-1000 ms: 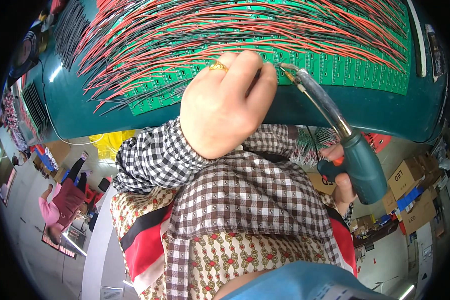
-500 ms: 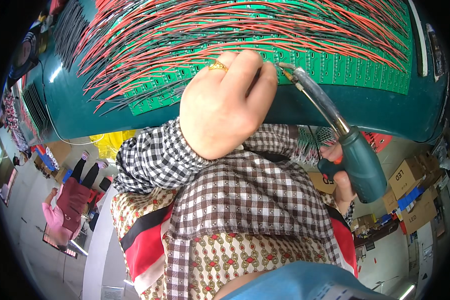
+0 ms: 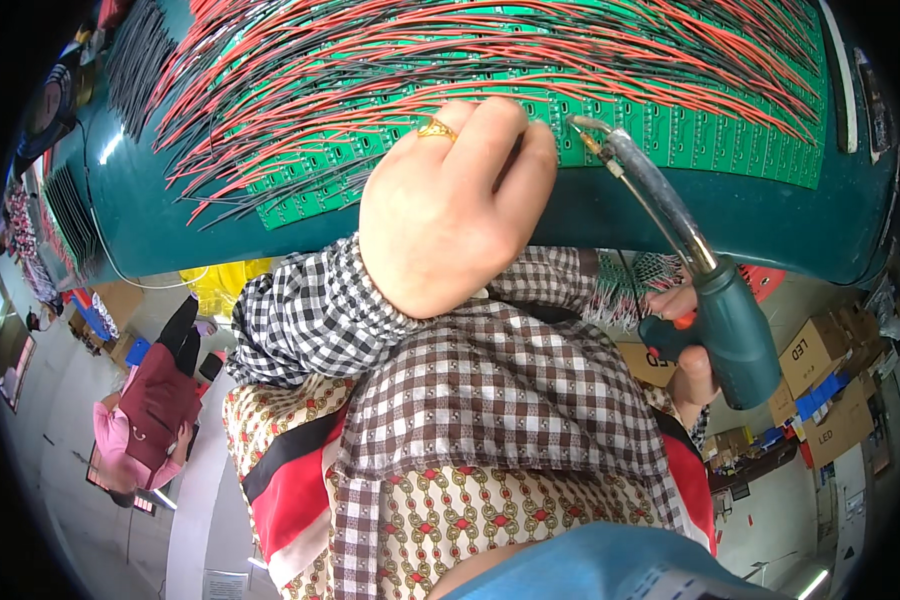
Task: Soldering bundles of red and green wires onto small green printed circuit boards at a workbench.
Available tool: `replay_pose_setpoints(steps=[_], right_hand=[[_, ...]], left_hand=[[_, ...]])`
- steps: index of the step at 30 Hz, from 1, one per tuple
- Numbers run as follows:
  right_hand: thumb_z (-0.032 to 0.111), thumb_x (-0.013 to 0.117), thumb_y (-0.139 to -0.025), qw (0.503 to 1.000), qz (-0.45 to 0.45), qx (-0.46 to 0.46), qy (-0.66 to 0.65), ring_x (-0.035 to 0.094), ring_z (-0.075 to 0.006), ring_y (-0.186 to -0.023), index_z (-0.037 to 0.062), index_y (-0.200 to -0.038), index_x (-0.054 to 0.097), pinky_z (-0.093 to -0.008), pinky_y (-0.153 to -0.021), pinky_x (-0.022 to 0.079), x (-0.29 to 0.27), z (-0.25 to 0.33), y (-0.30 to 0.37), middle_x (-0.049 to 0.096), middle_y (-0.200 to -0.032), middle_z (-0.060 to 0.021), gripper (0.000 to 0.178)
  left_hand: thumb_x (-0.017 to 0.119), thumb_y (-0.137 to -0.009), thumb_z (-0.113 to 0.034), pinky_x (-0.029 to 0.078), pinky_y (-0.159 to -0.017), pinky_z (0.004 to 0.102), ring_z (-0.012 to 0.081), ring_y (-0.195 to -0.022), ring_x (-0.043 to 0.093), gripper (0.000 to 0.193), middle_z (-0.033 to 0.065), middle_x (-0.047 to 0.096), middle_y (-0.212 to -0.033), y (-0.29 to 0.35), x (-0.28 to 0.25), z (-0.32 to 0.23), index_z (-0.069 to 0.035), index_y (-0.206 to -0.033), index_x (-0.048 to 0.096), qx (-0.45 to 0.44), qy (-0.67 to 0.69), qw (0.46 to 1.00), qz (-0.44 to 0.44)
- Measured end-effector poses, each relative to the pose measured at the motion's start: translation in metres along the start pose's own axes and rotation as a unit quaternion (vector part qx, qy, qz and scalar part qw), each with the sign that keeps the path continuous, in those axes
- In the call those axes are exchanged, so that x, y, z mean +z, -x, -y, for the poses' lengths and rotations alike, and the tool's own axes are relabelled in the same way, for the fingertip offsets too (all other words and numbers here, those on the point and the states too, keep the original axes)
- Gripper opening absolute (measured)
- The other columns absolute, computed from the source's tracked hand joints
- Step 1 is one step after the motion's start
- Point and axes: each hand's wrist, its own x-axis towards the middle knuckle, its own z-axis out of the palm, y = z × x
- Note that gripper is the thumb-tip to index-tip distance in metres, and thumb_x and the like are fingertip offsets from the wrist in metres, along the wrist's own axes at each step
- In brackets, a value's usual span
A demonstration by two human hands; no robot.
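My left hand (image 3: 440, 210), with a gold ring (image 3: 437, 129) on one finger, rests knuckles-up on a row of green circuit boards (image 3: 670, 125). Its fingers curl down among the red and black wires (image 3: 470, 50), and the fingertips are hidden. My right hand (image 3: 692, 372) grips a teal soldering gun (image 3: 730, 330) by its handle. The gun's long metal barrel reaches up to the boards, and its tip (image 3: 577, 123) touches them just right of my left fingers. A checked sleeve covers my left forearm.
The boards lie on a dark teal table (image 3: 590, 215) whose curved edge runs across the view. A person in pink (image 3: 150, 400) stands on the floor at the left. Cardboard boxes (image 3: 820, 350) are stacked at the right. Black parts (image 3: 140, 50) lie at the table's left end.
Both hands and the soldering gun stay almost still on the boards. The person in pink at the left has shifted position on the floor.
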Motion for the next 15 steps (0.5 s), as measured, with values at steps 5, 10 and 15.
replay_pose_setpoints(steps=[5,10,15], right_hand=[[0.056,0.065,-0.075,0.997,-0.017,0.001,0.072,0.06,-0.0255,-0.083,-0.0121,-0.122,0.045,-0.0388,-0.074,0.053,0.0,0.002,0.001,0.057,-0.089,-0.0114,0.085],[0.056,0.065,-0.076,0.999,-0.031,-0.002,0.045,0.061,-0.0287,-0.091,-0.0114,-0.127,0.04,-0.0392,-0.075,0.055,-0.004,0.001,0.003,0.058,-0.097,-0.0134,0.089],[0.049,0.073,-0.074,0.998,-0.038,0.021,-0.04,0.059,-0.0202,-0.095,-0.0056,-0.119,0.049,-0.0258,-0.067,0.046,-0.007,0.0,0.006,0.057,-0.114,-0.0199,0.075]], left_hand=[[0.065,-0.065,0.005,0.047,-0.052,0.0262,0.0167,-0.063,0.057,0.029,0.0048,0.059,-0.087,0.001,0.0,0.002,-0.003,-0.093,0.066,-0.01,0.028,1.0,0.006],[0.066,-0.063,0.01,0.048,-0.058,0.0273,0.0203,-0.068,0.059,0.03,0.0074,0.06,-0.086,0.002,0.001,0.012,0.0,-0.092,0.067,-0.014,0.151,0.987,-0.048],[0.06,-0.064,-0.006,0.048,-0.063,0.031,0.0226,-0.076,0.056,0.034,0.0091,0.055,-0.09,-0.001,0.007,-0.001,0.001,-0.097,0.064,0.009,0.086,0.994,-0.073]])
